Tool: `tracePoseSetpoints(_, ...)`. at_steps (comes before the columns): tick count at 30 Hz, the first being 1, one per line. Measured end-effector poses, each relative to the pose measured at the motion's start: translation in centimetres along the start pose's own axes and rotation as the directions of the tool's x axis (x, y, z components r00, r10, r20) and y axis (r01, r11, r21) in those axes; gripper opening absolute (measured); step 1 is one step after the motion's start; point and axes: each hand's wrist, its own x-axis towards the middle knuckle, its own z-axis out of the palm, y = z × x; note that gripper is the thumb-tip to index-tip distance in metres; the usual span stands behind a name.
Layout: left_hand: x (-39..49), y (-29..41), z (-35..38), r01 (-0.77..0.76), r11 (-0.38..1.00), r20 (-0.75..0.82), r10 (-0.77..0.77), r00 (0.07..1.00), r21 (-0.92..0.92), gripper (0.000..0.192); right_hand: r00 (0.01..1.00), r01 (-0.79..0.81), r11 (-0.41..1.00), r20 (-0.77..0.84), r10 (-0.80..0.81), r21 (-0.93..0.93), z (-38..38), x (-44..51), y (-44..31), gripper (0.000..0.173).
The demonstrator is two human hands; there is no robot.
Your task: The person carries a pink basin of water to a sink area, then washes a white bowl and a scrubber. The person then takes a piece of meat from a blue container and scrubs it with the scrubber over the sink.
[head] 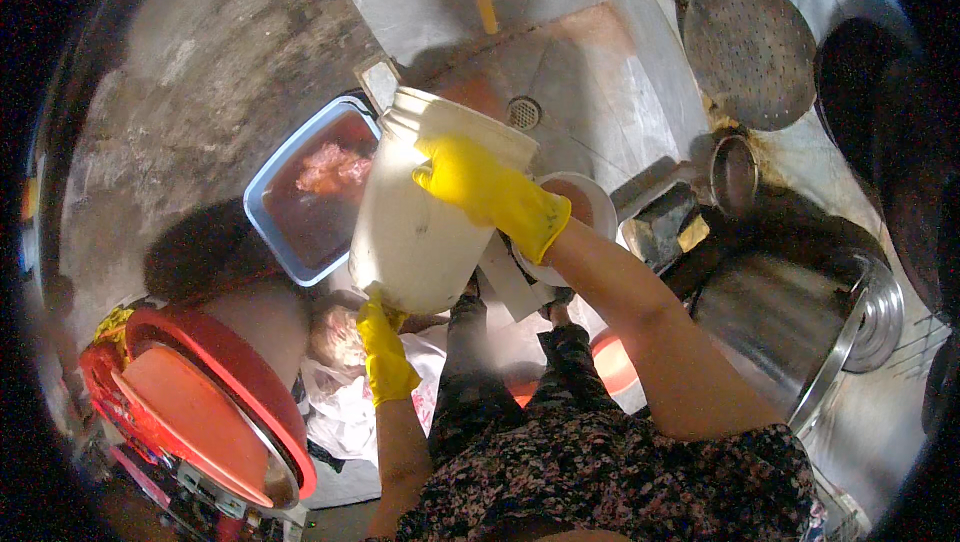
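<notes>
Both of my hands wear yellow rubber gloves and hold a large whitish plastic barrel, tilted in front of me. My right hand lies across its side near the ribbed neck. Low at the barrel's base, my left hand grips the bottom edge. The barrel's neck points up and to the right, over the tiled floor; its inside is hidden. Left of the barrel is a blue rectangular tub with reddish liquid and a pinkish lump, perhaps meat. A white bucket stands partly behind my right wrist.
Red and orange basins are stacked at lower left, beside white plastic bags. A floor drain lies beyond the barrel. At right are a large metal pot, a perforated round metal plate and a small round metal vessel.
</notes>
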Motion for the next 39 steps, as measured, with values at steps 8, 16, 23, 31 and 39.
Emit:
tracePoseSetpoints(8,0.6,0.7,1.3,0.005,0.999,0.04,-0.007,0.999,0.05,0.035,0.993,0.074,0.994,-0.096,-0.066,0.081,0.0,0.5,2.1,0.036)
tracePoseSetpoints(16,0.5,1.8,3.5,-0.023,0.996,0.097,0.014,0.995,0.087,0.029,0.997,0.003,0.982,-0.079,0.013,0.191,1.1,0.8,3.9,0.034)
tracePoseSetpoints(23,-0.2,6.5,7.4,-0.113,0.985,0.185,0.088,0.979,0.128,0.023,0.914,0.128,0.954,-0.406,-0.008,0.269,4.0,1.8,8.3,0.029)
tracePoseSetpoints(31,-3.6,10.4,13.2,-0.387,0.914,0.213,0.356,0.91,0.126,0.018,0.956,-0.028,0.909,-0.255,0.147,0.416,1.5,3.9,11.9,0.026)
tracePoseSetpoints(39,-3.6,10.4,13.5,-0.349,0.927,0.222,0.315,0.923,0.136,0.015,0.976,-0.077,0.875,-0.143,0.164,0.478,-1.6,2.0,10.9,0.035)
